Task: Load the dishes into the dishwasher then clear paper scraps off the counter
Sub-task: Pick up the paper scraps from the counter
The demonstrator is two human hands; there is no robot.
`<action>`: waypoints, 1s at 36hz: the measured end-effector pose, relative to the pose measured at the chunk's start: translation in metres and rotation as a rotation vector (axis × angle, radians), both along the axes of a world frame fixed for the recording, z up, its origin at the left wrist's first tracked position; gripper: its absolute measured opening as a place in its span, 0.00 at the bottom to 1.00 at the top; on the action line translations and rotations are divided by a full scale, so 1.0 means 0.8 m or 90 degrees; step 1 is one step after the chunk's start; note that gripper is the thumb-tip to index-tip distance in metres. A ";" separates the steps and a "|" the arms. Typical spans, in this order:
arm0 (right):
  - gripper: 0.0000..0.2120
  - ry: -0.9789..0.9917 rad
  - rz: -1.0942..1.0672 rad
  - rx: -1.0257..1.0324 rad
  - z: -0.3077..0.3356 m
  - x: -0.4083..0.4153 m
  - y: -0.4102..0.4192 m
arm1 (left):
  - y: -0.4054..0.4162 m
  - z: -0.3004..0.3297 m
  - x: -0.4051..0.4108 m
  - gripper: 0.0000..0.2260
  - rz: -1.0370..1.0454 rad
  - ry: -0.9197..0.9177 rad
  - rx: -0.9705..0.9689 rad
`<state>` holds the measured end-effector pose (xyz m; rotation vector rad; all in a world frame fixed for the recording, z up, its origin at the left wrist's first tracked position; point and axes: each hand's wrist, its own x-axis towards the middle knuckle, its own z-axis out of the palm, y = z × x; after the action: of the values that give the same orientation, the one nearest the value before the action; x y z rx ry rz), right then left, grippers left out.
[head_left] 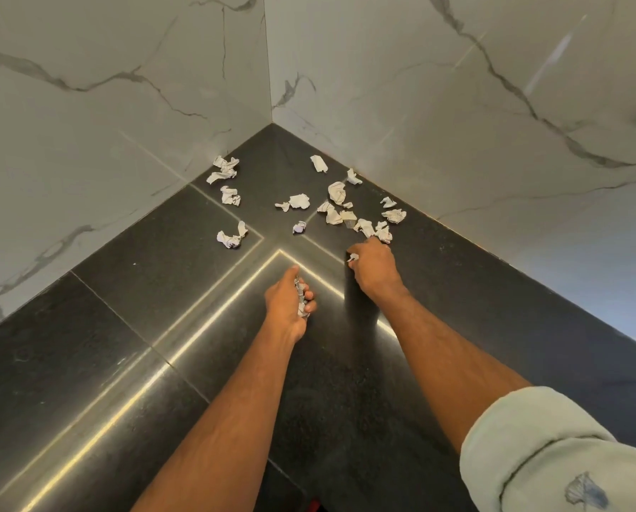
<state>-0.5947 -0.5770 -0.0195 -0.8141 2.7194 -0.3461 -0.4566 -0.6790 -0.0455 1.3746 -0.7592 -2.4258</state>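
Several crumpled white paper scraps (333,210) lie scattered in the corner of a black stone counter (131,297). My left hand (288,303) hovers over the counter's middle, fingers curled round a bunch of gathered scraps (301,297). My right hand (373,266) reaches further in, fingers curled on a small scrap (352,257), its fingertips touching the nearest scraps (381,232) of the right cluster. More scraps sit at the left, one near the seam (231,236) and others by the wall (225,170).
White marble walls (438,105) with grey veins close the corner at the back left and back right. Bright seams cross the counter. A rolled pale sleeve (553,448) covers my right upper arm. No dishwasher or dishes are in view.
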 end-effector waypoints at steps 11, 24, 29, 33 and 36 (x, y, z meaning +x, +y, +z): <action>0.09 -0.050 -0.005 -0.023 0.000 0.035 0.002 | 0.003 -0.006 0.000 0.11 -0.009 0.021 0.046; 0.07 -0.385 -0.340 -0.635 0.011 0.135 -0.006 | 0.021 0.000 -0.010 0.17 0.079 0.010 0.069; 0.13 -0.128 -0.033 -0.401 0.006 0.160 -0.004 | 0.014 0.001 -0.011 0.18 0.102 -0.023 0.062; 0.16 -0.091 0.110 -0.233 0.013 0.159 0.000 | 0.009 -0.007 -0.006 0.15 0.103 -0.018 0.090; 0.14 -0.021 0.139 -0.194 0.018 0.143 0.001 | 0.014 -0.014 -0.003 0.13 0.063 0.017 0.082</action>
<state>-0.4804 -0.5761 -0.0050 -1.1624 2.5481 -0.7273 -0.4591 -0.6675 -0.0570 1.3873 -0.5239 -2.4483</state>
